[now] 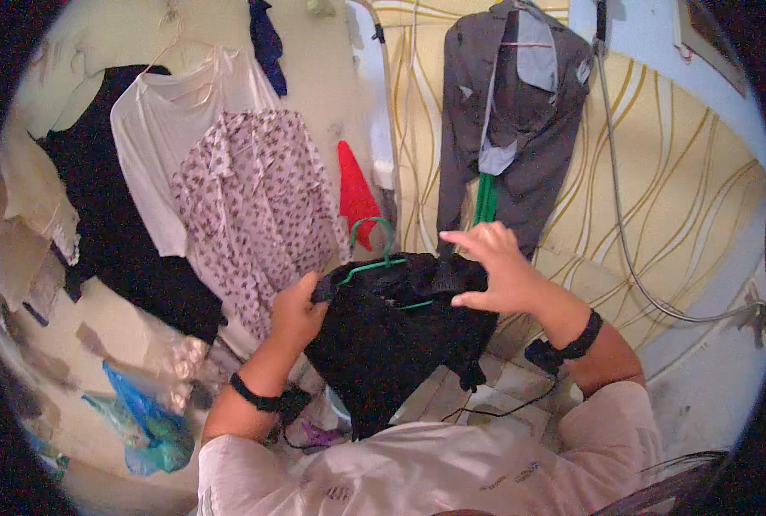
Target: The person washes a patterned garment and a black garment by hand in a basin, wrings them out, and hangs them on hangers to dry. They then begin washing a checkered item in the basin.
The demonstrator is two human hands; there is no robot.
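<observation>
While left grip (297,311) is clasping black garment (383,348) | right grip (505,273) is gaping, hold unclear | garment is half-hiding green hanger (370,267) | patterned shirt (250,193) is hanging far left

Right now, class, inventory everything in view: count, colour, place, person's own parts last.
Held garment: one, black, centre
Hanger: one, green, at its upper edge
Patterned shirt: one, pale, upper left
Plain top: one, white, left of that
Hanging garment: one, black, far left
Jacket: one, grey, upper right
Pointed item: one, red, upper centre
Cloth: one, navy, near the top
Plastic bag: one, blue, lower left
Hose: one, silver, right
Clutter: uncounted, beige, left
Worn shirt: one, pale, bottom
Straps: two, black, on forearms
Left hand: one, bare, gripping held garment's left edge
Right hand: one, bare, spread at its right edge
</observation>
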